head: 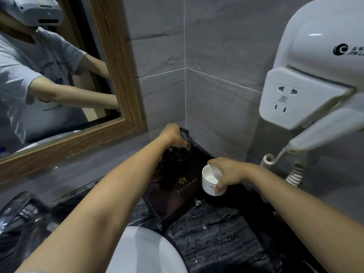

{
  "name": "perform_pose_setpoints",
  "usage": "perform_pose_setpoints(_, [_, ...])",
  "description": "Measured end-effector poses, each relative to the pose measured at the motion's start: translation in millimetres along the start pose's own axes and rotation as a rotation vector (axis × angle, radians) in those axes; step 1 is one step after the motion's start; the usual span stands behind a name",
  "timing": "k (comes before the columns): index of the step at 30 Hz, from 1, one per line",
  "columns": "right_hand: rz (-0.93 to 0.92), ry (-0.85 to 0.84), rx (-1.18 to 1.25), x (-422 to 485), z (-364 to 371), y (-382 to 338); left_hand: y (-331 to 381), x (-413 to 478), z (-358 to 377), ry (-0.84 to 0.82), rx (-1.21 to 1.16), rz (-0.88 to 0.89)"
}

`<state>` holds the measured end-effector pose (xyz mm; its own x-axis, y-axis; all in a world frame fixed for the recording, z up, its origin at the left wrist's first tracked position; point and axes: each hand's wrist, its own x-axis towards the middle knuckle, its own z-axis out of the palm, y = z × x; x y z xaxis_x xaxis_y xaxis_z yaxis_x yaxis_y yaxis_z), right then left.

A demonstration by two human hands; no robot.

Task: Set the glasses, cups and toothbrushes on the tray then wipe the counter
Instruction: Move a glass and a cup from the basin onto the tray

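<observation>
Fingers of my left hand (173,135) pinch the slick, breakable glass (180,152) by its rim at the tray's (177,201) far end, while my right hand (226,172) clamps the stiff white cup (211,181) by its wall over the tray's near right side.

Wall-mounted hairdryer (323,62), wood-framed mirror (59,75), white basin (145,251).

Tray (177,203) on counter (216,239), in wall corner. Glass (180,152) at tray's far end, cup (211,181) nearer, to right. Sink (145,251) in front, faucet (21,209) left, mirror (59,75) behind-left, hairdryer (319,71) on right wall.
</observation>
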<state>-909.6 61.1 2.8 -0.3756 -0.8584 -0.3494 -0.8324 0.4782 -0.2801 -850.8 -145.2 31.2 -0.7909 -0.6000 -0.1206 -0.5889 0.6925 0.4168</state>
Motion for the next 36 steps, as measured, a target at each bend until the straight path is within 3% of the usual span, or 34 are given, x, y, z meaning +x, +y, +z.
perform_pose_setpoints(23, [0.009, 0.003, 0.065, -1, 8, 3, -5, 7, 20, -0.033, 0.125, -0.002])
perform_pose_setpoints(36, [0.032, 0.007, 0.097, -4, 13, 7, -12, 17, 20, -0.056, 0.08, -0.015])
